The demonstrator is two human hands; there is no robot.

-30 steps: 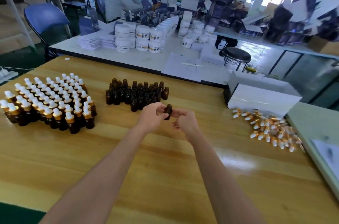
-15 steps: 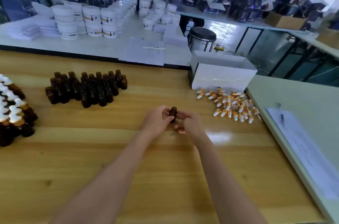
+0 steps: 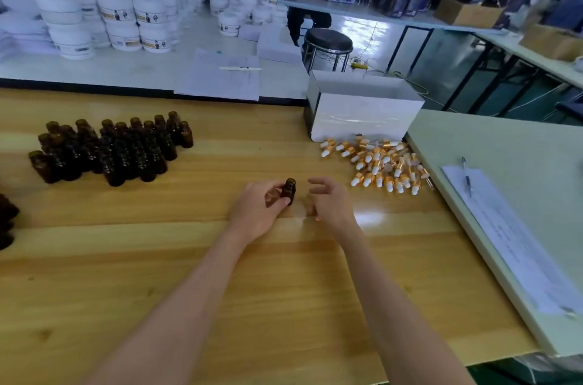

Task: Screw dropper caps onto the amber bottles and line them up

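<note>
Head view: the left grip (image 3: 255,211) is curled round one small amber bottle (image 3: 288,190), with the thumb and fingertips pinching its body. The bottle stands upright with a bare neck and no cap. Whether its base touches the wooden worktop (image 3: 220,290) cannot be told.

The right grip (image 3: 331,204) is just to the right of the bottle and apart from it. Its fingers are loosely curved and spread, holding nothing.

Beyond and to the right of the right grip lies a loose heap of dropper caps (image 3: 381,163), gold collars with white bulbs. Behind the heap stands a white box (image 3: 362,113). Far to the left of the left grip and further back, a cluster of uncapped amber bottles (image 3: 116,147) stands upright, packed close.

More dark bottles (image 3: 6,220) show at the left edge, cut off. Well to the right of both grips, a pale green worktop (image 3: 520,144) carries a printed sheet (image 3: 511,236) with a pen (image 3: 467,176) lying on it.
</note>
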